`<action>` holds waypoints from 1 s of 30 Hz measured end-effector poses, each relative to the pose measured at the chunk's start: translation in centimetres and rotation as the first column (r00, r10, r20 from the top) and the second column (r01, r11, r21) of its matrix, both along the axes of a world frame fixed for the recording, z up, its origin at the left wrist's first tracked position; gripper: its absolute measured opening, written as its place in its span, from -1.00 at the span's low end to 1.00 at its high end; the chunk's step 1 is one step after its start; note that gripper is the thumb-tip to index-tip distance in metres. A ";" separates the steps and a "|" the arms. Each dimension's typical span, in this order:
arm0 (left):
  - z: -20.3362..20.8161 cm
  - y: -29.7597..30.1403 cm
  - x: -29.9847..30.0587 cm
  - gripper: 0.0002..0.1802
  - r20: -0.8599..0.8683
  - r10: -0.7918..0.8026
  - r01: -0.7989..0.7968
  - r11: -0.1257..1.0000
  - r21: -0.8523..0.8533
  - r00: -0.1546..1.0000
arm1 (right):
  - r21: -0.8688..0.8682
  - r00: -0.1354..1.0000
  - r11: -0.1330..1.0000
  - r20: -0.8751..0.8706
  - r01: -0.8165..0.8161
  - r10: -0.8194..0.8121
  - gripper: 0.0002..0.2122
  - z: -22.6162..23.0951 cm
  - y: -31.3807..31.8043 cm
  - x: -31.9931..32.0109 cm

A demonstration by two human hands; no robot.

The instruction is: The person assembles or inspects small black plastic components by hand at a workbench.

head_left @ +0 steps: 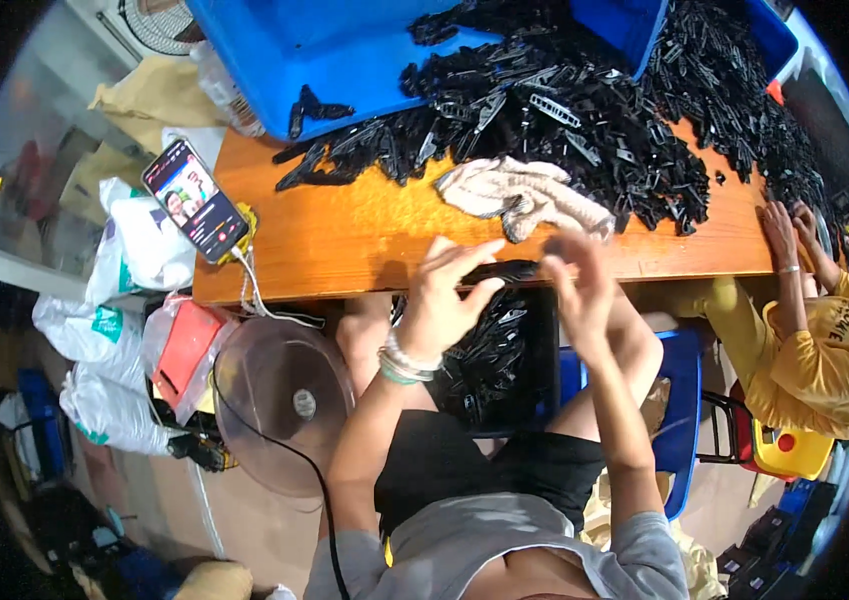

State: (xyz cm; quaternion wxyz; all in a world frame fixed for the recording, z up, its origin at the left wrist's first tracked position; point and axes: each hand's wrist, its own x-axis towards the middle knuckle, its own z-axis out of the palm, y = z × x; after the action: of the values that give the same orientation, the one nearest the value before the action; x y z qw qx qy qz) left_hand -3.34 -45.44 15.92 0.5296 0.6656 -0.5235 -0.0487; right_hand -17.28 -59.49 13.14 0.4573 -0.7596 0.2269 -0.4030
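My left hand (442, 305), with a white band and a green band at the wrist, is raised over the near table edge, thumb and forefinger apart. To its right is my right hand (582, 290), its fingers smeared by motion. A dark patch shows at its fingertips, but whether it holds a piece cannot be made out. Below and between both hands, a dark tub between my knees holds black plastic clip-like parts (485, 370). A crumpled whitish cloth (525, 190) lies on the table just beyond my hands, against a large heap of similar black parts (585, 130).
Blue bins (295, 60) stand along the far side of the wooden table (345, 235). A phone (195, 200) with a cable leans at the left edge. Below it are a clear round tub (285, 440) and white bags (120, 400). Another person (805, 340) works at the right.
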 end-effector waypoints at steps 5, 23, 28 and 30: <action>-0.8 -2.7 -1.1 -0.65 -0.004 0.010 -0.010 0.999 0.035 1.000 | 0.032 0.984 0.994 0.153 -0.102 0.096 -0.70 1.9 1.6 1.5; -3.6 -1.7 4.1 -0.77 0.067 0.054 -0.062 0.991 0.123 0.996 | 0.002 0.917 0.954 -0.274 -0.301 0.290 -0.75 -0.1 -2.3 2.9; -3.6 -2.0 4.2 -0.78 0.075 0.012 -0.020 0.994 0.104 0.997 | -0.187 0.921 0.926 -0.281 -0.327 0.269 -0.74 -0.4 -2.3 3.3; -3.7 -2.0 4.1 -0.78 0.080 0.003 -0.011 0.995 0.097 0.997 | -0.216 0.918 0.913 -0.282 -0.345 0.280 -0.73 -0.3 -1.6 4.0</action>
State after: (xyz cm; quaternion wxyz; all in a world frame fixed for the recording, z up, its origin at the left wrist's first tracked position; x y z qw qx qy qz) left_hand 0.76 -47.48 12.26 0.4753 0.6940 -0.5388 -0.0456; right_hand -13.27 -61.05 12.83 0.3805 -0.8835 0.1012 -0.2536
